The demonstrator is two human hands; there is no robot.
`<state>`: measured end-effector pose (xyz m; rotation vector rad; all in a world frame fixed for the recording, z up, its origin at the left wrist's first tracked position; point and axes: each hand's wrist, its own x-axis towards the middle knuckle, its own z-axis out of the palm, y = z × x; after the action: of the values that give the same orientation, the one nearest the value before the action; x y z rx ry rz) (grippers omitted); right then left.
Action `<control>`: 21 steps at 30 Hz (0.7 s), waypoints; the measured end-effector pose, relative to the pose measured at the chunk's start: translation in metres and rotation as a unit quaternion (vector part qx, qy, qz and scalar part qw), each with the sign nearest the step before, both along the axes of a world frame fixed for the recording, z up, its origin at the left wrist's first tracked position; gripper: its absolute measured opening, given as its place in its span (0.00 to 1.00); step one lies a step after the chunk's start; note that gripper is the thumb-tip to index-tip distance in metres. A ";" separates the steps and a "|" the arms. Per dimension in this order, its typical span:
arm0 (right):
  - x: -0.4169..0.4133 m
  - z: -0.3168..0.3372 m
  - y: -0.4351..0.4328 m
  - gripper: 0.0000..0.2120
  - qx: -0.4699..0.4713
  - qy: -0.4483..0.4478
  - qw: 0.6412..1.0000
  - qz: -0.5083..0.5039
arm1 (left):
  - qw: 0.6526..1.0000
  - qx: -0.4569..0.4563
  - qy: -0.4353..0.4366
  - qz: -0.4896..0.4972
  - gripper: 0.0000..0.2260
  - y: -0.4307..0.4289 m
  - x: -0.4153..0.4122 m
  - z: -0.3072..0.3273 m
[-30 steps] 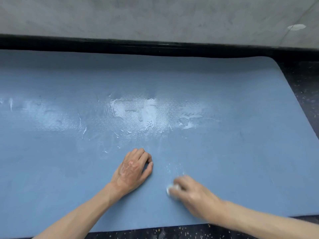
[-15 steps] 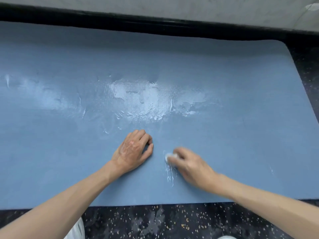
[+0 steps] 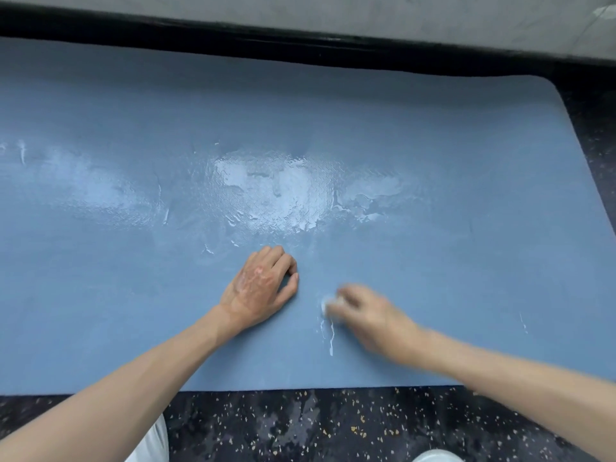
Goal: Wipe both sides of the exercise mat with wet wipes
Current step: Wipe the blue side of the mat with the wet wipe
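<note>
Head view, one frame. I count one exercise mat [image 3: 433, 135], two bare hands and one wet wipe [image 3: 328, 302].

(a) The blue mat lies flat on the dark speckled floor [image 3: 300, 425] and fills most of the view. Its far long edge runs along a black strip [image 3: 233, 35] at the foot of a grey wall [image 3: 333, 11]. Its near long edge crosses just ahead of my viewpoint. One rounded corner shows, at the far right.

(b) The left hand [image 3: 263, 285] rests on the mat near its middle. The fingers are curled under and the thumb lies alongside. I see nothing held in it.

(c) The right hand [image 3: 370, 315] is just beside the left hand, on the side nearer the mat's right end, and is motion-blurred. Its fingers are bent over the small white wad of wipe, pressing it to the mat. The blur hides how the individual fingers lie.

(d) I count three glossy wet patches in a band across the mat's width: left [image 3: 100, 191], centre [image 3: 273, 195] and a smaller one at right [image 3: 370, 195]. Two thin wet streaks [image 3: 331, 338] run from the wipe toward the near edge. One further short streak [image 3: 523, 323] lies well apart, toward the right end.

(e) At the bottom edge are one piece of white cloth [image 3: 151, 441] and one white rounded object [image 3: 436, 456], both too cropped to identify.
</note>
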<state>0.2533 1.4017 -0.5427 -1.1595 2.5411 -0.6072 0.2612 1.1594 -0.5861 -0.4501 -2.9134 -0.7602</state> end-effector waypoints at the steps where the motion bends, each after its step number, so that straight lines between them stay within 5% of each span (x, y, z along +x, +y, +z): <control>1: 0.024 0.002 0.009 0.09 0.002 -0.032 0.997 0.066 | 1.000 0.000 0.002 -0.002 0.07 0.000 0.000 -0.001; 5: 0.007 0.004 0.010 0.11 0.013 -0.027 0.992 0.123 | 1.000 -0.003 0.009 -0.009 0.07 0.001 -0.001 -0.001; 8: -0.074 0.001 -0.025 0.10 0.003 0.077 0.997 0.024 | 1.000 -0.008 0.009 -0.012 0.08 0.001 -0.002 -0.001; 11: -0.136 -0.004 -0.042 0.05 0.013 0.099 0.985 -0.142 | 0.999 -0.015 0.010 -0.035 0.07 -0.003 -0.007 0.000; 13: -0.135 -0.007 -0.046 0.04 0.002 0.095 0.984 -0.148 | 0.998 -0.027 0.020 -0.054 0.07 -0.007 -0.017 0.002; 17: -0.054 -0.010 -0.018 0.14 -0.018 0.043 0.999 -0.011 | 0.999 -0.010 0.049 -0.011 0.07 -0.011 -0.054 0.006; 19: -0.042 -0.006 -0.003 0.04 -0.006 0.044 0.994 0.098 | 0.998 -0.005 0.061 0.012 0.08 -0.010 -0.081 0.008; 21: -0.074 -0.011 -0.003 0.03 -0.011 0.055 0.994 0.094 | 0.997 -0.010 0.068 0.029 0.10 -0.008 -0.111 0.010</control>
<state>0.1798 1.3990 -0.5537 -1.4557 2.4802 -0.5400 0.1507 1.1510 -0.5757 -0.4014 -2.7977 -0.6659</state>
